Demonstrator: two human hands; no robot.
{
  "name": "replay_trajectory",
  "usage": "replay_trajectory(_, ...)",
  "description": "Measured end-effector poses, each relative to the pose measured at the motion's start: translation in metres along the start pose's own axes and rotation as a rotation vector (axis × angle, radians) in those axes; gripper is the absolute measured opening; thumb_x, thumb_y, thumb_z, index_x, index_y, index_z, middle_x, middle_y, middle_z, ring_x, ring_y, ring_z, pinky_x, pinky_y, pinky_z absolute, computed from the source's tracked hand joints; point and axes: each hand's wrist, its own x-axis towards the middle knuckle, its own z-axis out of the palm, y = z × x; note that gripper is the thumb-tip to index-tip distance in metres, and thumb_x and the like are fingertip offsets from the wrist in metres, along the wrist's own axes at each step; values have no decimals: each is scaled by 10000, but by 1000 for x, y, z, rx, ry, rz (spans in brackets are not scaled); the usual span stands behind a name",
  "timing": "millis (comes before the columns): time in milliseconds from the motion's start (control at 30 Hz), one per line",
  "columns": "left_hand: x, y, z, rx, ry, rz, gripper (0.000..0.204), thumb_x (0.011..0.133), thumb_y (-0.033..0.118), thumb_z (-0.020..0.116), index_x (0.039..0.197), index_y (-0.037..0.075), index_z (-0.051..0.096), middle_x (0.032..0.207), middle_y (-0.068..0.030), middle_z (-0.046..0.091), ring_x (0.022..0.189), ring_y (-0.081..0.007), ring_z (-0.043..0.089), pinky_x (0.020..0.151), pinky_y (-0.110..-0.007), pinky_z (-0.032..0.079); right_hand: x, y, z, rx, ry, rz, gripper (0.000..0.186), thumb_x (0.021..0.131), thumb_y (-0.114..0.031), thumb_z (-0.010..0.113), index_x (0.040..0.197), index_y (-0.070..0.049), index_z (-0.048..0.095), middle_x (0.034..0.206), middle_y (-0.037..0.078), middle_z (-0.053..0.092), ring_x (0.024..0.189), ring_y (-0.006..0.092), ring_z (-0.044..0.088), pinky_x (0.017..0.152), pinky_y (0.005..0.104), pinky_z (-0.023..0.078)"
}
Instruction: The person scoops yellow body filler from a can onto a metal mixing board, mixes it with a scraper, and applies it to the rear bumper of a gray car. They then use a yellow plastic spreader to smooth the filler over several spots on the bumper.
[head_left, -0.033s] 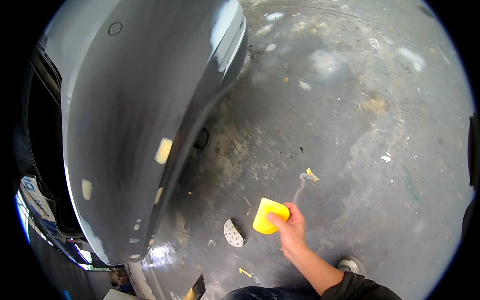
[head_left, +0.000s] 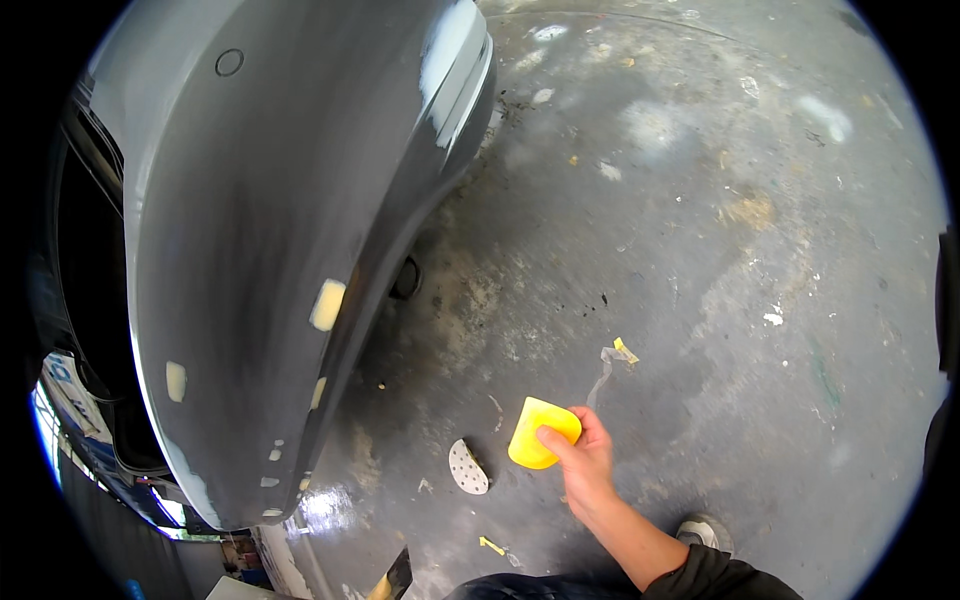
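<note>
My right hand (head_left: 585,460) grips a yellow rounded pad (head_left: 540,420), thumb across its face, held out over the floor to the right of a grey car body panel (head_left: 250,180). The panel carries several pale filler patches, such as one (head_left: 328,305) near its lower right edge, and white areas (head_left: 450,60) at its upper end. A half-round perforated sanding sheet (head_left: 468,467) appears just left of the pad, against the floor. My left hand is not in view.
The stained concrete floor (head_left: 720,280) has bits of yellow tape (head_left: 624,352) and debris. A dark blade tool with a pale handle (head_left: 398,570) shows at the lower edge. My shoe (head_left: 705,531) is at lower right; dark openings and parts lie along the left.
</note>
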Motion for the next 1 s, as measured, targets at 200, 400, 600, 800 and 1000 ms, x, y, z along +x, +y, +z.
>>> replay_trajectory(200,-1,6,10,29,51,-28,245,893,171,614,901,-72,641,808,-123,653,704,-185,568,669,-314,472,9,-7,-7,30,7,38,276,814,-16,695,1033,-47,530,970,27,618,897,102,589,825,261,464)
replay_trajectory(400,0,14,20,74,44,10,262,909,183,611,895,-77,638,807,-127,654,706,-181,569,652,-310,472,18,-16,-15,43,37,16,283,814,-7,692,1046,-36,533,970,34,620,896,108,591,830,263,469)
replay_trajectory(600,9,23,23,121,16,39,167,884,112,645,851,-52,645,771,-99,633,688,-171,561,645,-296,470,24,-22,-16,74,70,35,297,808,12,685,1061,-21,532,980,44,619,893,115,586,831,269,466)
replay_trajectory(800,5,36,14,307,5,-19,77,846,33,631,850,-39,659,760,-116,630,678,-197,580,642,-308,481,29,-25,-14,43,40,19,297,804,16,679,1055,-36,530,977,37,618,894,113,581,838,264,456)
replay_trajectory(1000,-4,27,-7,305,51,-204,99,854,49,598,790,-18,633,752,-110,623,672,-195,578,659,-311,474,16,-31,8,-69,-38,35,269,811,7,678,1035,-47,538,975,30,619,900,108,582,841,262,457)
